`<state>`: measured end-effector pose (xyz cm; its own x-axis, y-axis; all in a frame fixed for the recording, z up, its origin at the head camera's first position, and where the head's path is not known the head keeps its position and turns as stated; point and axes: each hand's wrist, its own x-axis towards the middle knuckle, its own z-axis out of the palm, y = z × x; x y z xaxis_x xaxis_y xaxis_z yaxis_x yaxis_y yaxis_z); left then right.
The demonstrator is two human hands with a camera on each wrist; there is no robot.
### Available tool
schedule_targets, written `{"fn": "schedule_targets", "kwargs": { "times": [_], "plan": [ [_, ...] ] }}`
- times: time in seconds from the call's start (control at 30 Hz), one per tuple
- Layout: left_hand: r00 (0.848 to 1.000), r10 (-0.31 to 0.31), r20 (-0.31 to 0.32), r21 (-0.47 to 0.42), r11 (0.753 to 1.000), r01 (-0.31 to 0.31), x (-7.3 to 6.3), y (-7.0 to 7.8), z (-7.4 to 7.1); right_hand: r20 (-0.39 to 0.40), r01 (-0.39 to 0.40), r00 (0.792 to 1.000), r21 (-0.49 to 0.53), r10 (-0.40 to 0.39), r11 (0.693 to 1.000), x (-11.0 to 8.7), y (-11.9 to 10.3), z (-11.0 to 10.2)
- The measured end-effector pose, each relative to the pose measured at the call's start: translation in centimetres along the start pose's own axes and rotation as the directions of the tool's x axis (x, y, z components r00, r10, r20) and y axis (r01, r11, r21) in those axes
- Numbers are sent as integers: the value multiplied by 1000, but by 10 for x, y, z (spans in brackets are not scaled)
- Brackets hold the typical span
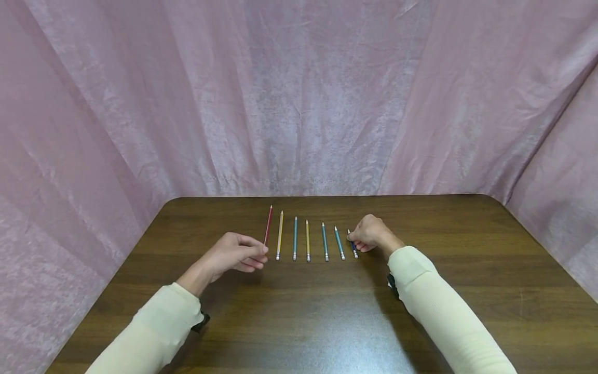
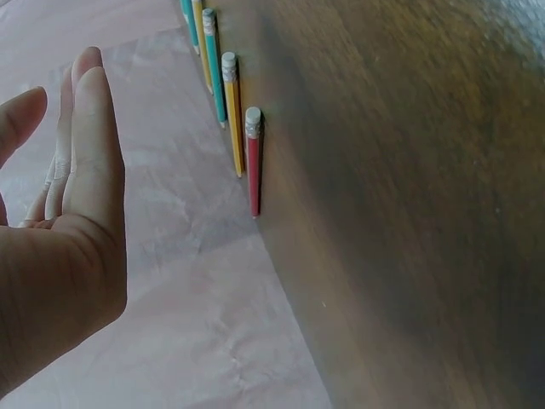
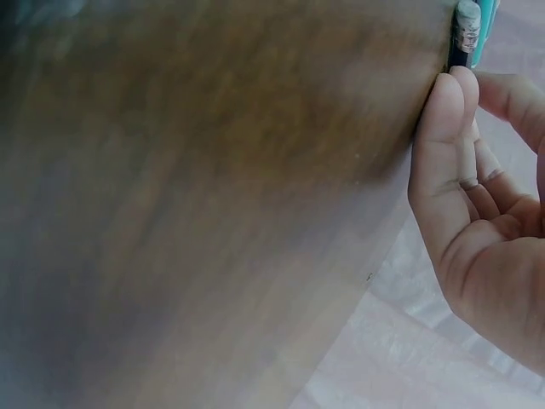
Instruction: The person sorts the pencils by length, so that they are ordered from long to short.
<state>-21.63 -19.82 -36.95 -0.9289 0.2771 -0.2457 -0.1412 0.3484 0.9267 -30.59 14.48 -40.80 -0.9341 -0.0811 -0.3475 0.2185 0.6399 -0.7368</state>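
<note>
Several pencils lie side by side on the table, eraser ends toward me, longest at the left. The leftmost is a red pencil (image 1: 268,227); my left hand (image 1: 235,253) is by its eraser end, which it hides in the head view. In the left wrist view that hand's fingers (image 2: 95,145) are straight and apart from the red pencil (image 2: 254,175). At the right end of the row, my right hand (image 1: 371,232) pinches a short dark blue pencil (image 1: 354,250) between thumb and fingers. Its eraser end (image 3: 467,25) sticks out past the fingertips in the right wrist view.
Between the hands lie a long yellow pencil (image 1: 280,236), a blue-green pencil (image 1: 295,239), a shorter yellow pencil (image 1: 308,241) and two shorter teal pencils (image 1: 325,243). The brown wooden table (image 1: 299,311) ends at a pink curtain (image 1: 322,104) behind.
</note>
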Motion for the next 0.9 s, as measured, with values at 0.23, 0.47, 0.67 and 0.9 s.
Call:
{"fn": "schedule_targets", "kwargs": {
  "times": [0.23,0.47,0.67,0.9],
  "plan": [
    [1000,8,1,6,1000,-8,-1,2,-2,-10,-2,1000,-7,2,1000,2,-1,1],
    [1000,11,5,8,1000,-12,-1,3,-1,-19,15,1000,-9,-15,1000,3,1,1],
    [1000,9,5,15,1000,-10,1,3,-1,-20,8,1000,-12,-8,1000,0,0,0],
    [998,51,-27,73,996,-49,1,6,-3,-20,46,999,-69,-47,997,-9,-2,-8]
  ]
}}
